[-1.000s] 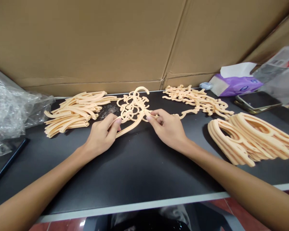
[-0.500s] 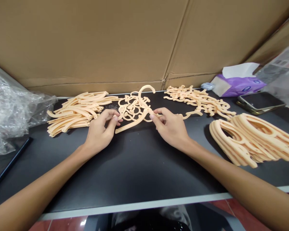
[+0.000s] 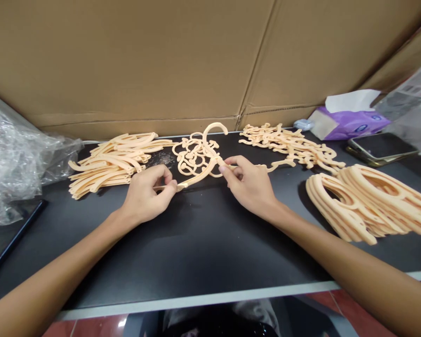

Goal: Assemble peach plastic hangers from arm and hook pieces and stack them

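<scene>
A partly assembled peach plastic clothes hanger (image 3: 198, 177), its hook curving up at the top, is held just above the black table. My right hand (image 3: 250, 183) pinches it at the joint below the hook. My left hand (image 3: 148, 192), fingers closed, grips a thin peach hanger piece (image 3: 159, 188) whose tip meets the lower left end of the hanger's arm. Most of that piece is hidden by the fingers. Behind the hanger lies a heap of curly hook pieces (image 3: 189, 157). A pile of hanger arms (image 3: 108, 161) is beyond my left hand.
Small wavy pieces (image 3: 287, 145) are heaped at the back right. Stacked hanger parts (image 3: 372, 201) lie at the right. A phone (image 3: 382, 146) and a purple tissue pack (image 3: 351, 122) sit behind them. Clear plastic wrap (image 3: 24, 159) is at the left; a cardboard wall (image 3: 143, 61) rises behind.
My left hand has moved slightly down and toward me, bringing its piece to the end of the hanger's arm. My right hand keeps its grip, almost unmoved.
</scene>
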{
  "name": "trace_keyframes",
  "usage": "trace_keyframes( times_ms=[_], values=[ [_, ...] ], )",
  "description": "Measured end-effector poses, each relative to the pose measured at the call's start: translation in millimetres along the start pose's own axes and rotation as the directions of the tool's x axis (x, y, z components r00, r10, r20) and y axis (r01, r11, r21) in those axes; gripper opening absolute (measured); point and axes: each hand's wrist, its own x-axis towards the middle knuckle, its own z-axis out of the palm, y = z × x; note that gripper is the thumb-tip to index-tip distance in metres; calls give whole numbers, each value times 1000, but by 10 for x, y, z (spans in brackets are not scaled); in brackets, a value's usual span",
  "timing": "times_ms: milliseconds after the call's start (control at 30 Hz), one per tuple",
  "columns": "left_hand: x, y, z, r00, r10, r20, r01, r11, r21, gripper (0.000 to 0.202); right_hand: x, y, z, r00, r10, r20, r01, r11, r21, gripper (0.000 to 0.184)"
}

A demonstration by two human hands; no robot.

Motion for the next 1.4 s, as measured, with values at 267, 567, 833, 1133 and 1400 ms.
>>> trace_keyframes(
  times_ms=[267,567,833,1133,1400],
  values=[
    [28,-43,1,999,-34,23,34,999,-17,18,6,-1,-3,1000,16,-1,-16,1000,15,25],
    [-1,-32,-21,999,15,35,-16,999,41,26,2,25,8,1000,5,-10,-5,1000,23,26],
    [-3,8,-48,998,14,59,-20,995,99,32,12,17,-7,1000,23,0,-23,999,29,26],
    [20,-75,-17,972,47,228,-88,981,171,39,15,18,-10,999,41,1,-41,996,77,26],
    [29,-61,8,990,75,121,-81,996,46,36,-55,-89,-21,986,-56,-159,94,965,245,18]
  ],
)
